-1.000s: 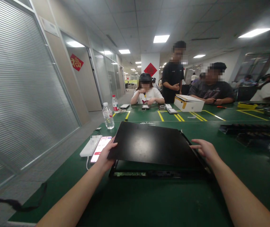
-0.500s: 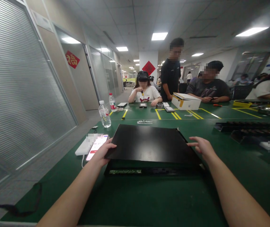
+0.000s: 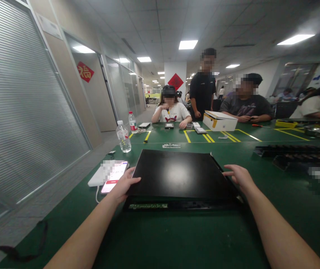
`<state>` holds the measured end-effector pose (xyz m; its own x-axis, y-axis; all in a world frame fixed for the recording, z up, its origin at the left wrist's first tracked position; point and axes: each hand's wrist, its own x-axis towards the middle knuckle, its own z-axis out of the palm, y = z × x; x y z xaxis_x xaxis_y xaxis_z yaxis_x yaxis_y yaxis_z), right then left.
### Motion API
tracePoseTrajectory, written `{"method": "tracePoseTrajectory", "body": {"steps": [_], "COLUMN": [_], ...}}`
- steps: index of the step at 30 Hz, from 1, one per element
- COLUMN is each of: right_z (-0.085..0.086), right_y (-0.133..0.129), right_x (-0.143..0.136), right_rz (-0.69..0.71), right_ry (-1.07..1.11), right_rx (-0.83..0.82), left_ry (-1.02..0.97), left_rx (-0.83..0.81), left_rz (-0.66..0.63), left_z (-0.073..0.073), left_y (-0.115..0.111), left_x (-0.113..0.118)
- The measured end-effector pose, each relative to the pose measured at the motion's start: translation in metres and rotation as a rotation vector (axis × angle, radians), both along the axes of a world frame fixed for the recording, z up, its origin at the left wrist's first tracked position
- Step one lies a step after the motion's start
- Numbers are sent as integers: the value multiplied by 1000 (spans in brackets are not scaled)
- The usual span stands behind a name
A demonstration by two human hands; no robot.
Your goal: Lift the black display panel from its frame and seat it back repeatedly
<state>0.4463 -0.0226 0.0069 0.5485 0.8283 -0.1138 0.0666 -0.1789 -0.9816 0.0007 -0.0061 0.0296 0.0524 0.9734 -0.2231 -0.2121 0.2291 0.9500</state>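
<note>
A flat black panel [image 3: 177,173] lies over a black frame [image 3: 205,205] on the green table. Along the frame's near edge a green circuit strip [image 3: 148,206] shows. My left hand [image 3: 124,185] grips the panel's left edge, thumb on top and the other fingers partly hidden at the side. At the right edge is my right hand [image 3: 240,178], its fingers apart and the fingertips against or very near the frame's side; it grips nothing.
Left of the panel lie a phone [image 3: 115,177] and a white device [image 3: 95,178] with a cable. A water bottle [image 3: 123,138] stands behind them. Dark long parts [image 3: 297,151] lie at the right. Across the table, people are near a white box [image 3: 221,121].
The panel's near edge has come down closer to the frame, with my left hand still holding its left side. My right hand has hardly moved.
</note>
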Motion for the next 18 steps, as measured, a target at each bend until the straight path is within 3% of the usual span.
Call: {"method": "tracePoseTrajectory", "body": {"steps": [11, 18], "right_z": [2, -8], "right_y": [-1, 1], "right_x": [0, 5], "right_rz": [-10, 9], "right_ry": [-41, -163], "right_rx": [-29, -41], "left_ry": [56, 215], "left_rx": [76, 135], "left_rz": [-104, 101], "left_z": [-2, -10], "left_y": [-1, 5], "left_x": [-1, -4]}}
